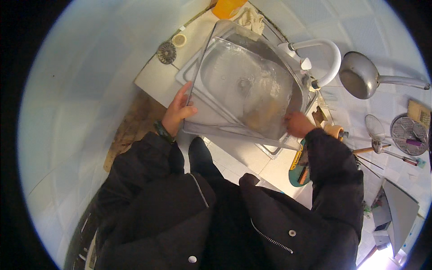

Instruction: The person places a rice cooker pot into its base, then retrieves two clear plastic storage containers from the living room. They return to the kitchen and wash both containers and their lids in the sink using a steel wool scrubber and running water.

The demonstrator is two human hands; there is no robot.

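A clear plastic bin (216,116) is held tilted above a metal sink (211,69), whose basin shows through it. My left hand (179,109) grips the bin's left edge, thumb on one side and fingers spread along the other. At the right edge of the bin is my right hand (298,125), its fingers curled and partly hidden at the wall. Wet streaks and glare cover the bin's bottom. A blurred yellowish patch (261,116) shows in or through the bin near my right hand; what it is, I cannot tell.
A white faucet (334,60) arches at the sink's right. A metal pan (359,76), a strainer (374,126) and a round perforated plate (406,131) hang on the tiled wall. A drain strainer (166,53), a cloth (251,20) and an orange container (227,7) stand on the counter.
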